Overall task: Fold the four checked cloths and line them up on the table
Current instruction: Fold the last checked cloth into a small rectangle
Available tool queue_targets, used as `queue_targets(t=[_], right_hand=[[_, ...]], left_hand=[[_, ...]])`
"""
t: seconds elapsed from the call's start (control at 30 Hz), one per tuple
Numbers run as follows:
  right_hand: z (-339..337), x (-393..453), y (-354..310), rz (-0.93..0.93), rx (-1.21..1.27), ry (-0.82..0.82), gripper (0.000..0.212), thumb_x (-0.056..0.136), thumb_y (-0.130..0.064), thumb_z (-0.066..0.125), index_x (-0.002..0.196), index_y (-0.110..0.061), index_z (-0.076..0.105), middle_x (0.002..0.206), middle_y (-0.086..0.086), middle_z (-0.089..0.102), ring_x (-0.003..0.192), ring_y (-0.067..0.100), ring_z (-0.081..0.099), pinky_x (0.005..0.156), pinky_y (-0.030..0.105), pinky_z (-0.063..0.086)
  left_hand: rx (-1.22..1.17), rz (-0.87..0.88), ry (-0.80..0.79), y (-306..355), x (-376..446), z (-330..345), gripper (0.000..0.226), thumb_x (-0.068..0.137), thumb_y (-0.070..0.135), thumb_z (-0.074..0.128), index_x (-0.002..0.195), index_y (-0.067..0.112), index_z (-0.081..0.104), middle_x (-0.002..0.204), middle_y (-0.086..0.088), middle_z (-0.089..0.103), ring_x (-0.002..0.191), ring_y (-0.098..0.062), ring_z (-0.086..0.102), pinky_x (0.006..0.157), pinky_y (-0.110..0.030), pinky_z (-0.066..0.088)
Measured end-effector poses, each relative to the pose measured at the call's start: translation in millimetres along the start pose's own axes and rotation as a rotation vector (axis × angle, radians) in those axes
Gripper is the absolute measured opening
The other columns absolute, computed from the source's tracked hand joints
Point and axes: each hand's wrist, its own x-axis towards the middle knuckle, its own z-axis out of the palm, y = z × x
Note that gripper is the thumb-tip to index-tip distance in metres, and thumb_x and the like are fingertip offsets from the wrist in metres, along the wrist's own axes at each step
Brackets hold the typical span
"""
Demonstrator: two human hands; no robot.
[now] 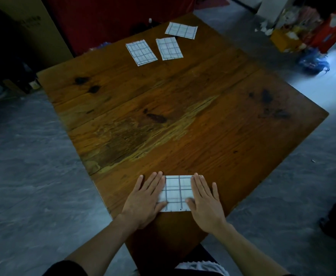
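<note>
Both hands lie flat with fingers straight and together — the left hand (146, 198) presses the left end of a folded checked cloth (176, 193), the right hand (204, 200) presses its right end, each thumb resting on the cloth's near edge. That cloth sits at the near edge of the wooden surface (183, 120), gripped by neither hand. Three other folded checked cloths — left (141, 53), middle (169, 48) and far right (181, 30) — lie well apart from it at the far end.

A storeroom: bare concrete floor (33, 176), cardboard box (25, 26), piled clutter (294, 32).
</note>
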Motion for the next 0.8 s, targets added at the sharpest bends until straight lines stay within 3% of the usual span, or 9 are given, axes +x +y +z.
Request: queue_targets(t=[0.07,0.17,0.27,0.43,0.53,0.7,0.8], right_hand=[[-2,-2,3,0.0,0.015,0.004,0.07,0.102,-0.053,0.021,0.154,-0.022,-0.016,0.16,-0.007,-0.021,0.147,0.011,-0.022,0.119,0.043,-0.013],[-10,0,0,-0.002,0.06,0.071,0.065,0.103,-0.04,0.034,0.157,-0.02,0.003,0.165,-0.002,0.001,0.151,0.014,-0.005,0.121,0.039,-0.005],[-20,4,-8,0.005,0.045,0.128,0.061,0.102,-0.037,0.041,0.155,-0.019,0.018,0.164,0.002,0.015,0.15,0.017,0.01,0.123,0.039,0.006],[-20,8,-25,-0.132,-0.003,0.076,0.068,0.1,-0.038,0.047,0.156,-0.018,0.012,0.165,0.002,0.007,0.151,0.015,0.002,0.12,0.034,-0.004],[-15,4,-24,-0.123,0.051,0.043,0.07,0.101,-0.039,0.046,0.156,-0.019,0.007,0.165,-0.001,0.004,0.151,0.013,-0.003,0.119,0.032,-0.006],[-17,-2,-7,-0.006,0.103,0.106,0.058,0.104,-0.036,0.036,0.156,-0.021,0.014,0.164,-0.006,0.011,0.15,0.009,0.003,0.123,0.036,0.002],[-24,-1,-1,0.049,0.132,0.15,0.053,0.103,-0.033,0.041,0.152,-0.023,0.025,0.16,-0.006,0.026,0.147,0.009,0.017,0.123,0.036,0.013]], left_hand=[[-0.015,-0.032,0.009,-3,-4,-1,0.075,0.099,0.065,0.007,0.153,0.021,-0.019,0.159,0.003,-0.027,0.145,-0.014,-0.029,0.118,-0.044,-0.016],[-0.024,-0.066,0.024,0,-5,-6,0.074,0.099,0.064,0.01,0.155,0.02,-0.011,0.162,0.002,-0.018,0.148,-0.016,-0.022,0.121,-0.046,-0.011],[-0.039,-0.105,0.061,6,2,-14,0.071,0.101,0.057,0.024,0.156,0.019,0.001,0.166,-0.001,0.0,0.152,-0.019,-0.004,0.123,-0.046,-0.003],[-0.03,-0.019,0.11,28,17,-30,0.061,0.099,0.037,0.043,0.153,0.021,0.02,0.16,-0.001,0.024,0.146,-0.02,0.02,0.122,-0.044,0.015],[-0.02,0.027,0.086,32,19,-31,0.055,0.099,0.036,0.044,0.15,0.022,0.028,0.158,-0.001,0.028,0.144,-0.021,0.024,0.121,-0.042,0.017],[-0.04,-0.072,0.039,20,13,-29,0.061,0.102,0.044,0.038,0.154,0.019,0.02,0.161,-0.001,0.021,0.147,-0.02,0.019,0.121,-0.041,0.014],[-0.021,-0.112,0.067,16,15,-29,0.059,0.1,0.041,0.044,0.152,0.018,0.027,0.157,-0.001,0.03,0.144,-0.021,0.024,0.118,-0.041,0.021]])
